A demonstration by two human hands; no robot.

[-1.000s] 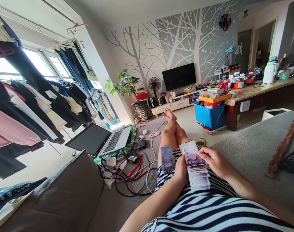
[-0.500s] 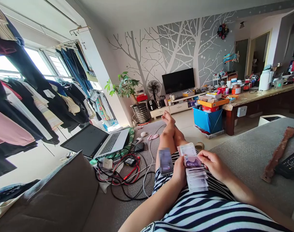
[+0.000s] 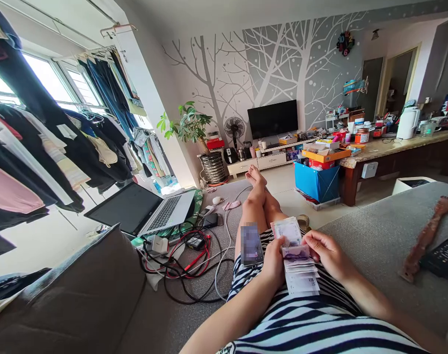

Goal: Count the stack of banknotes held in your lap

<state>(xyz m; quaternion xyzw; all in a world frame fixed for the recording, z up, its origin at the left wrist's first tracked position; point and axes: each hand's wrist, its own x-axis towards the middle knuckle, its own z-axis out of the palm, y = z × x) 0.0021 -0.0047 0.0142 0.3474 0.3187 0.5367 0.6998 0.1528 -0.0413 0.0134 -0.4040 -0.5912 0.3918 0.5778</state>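
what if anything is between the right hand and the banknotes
Nothing visible: the right hand is right at the right edge of the banknotes. The phone lies on the opposite side, beyond the left hand.

Banknotes (image 3: 302, 283) in Two Hands

The left hand (image 3: 274, 258) holds the banknotes above the striped clothing (image 3: 305, 324), and the right hand (image 3: 326, 251) pinches the edge of a purple note (image 3: 296, 252). A phone (image 3: 252, 248) lies on the lap, beside the left hand. An open laptop (image 3: 165, 214) is near tangled cables (image 3: 192, 268). Right of the person lies a black remote control (image 3: 444, 255).
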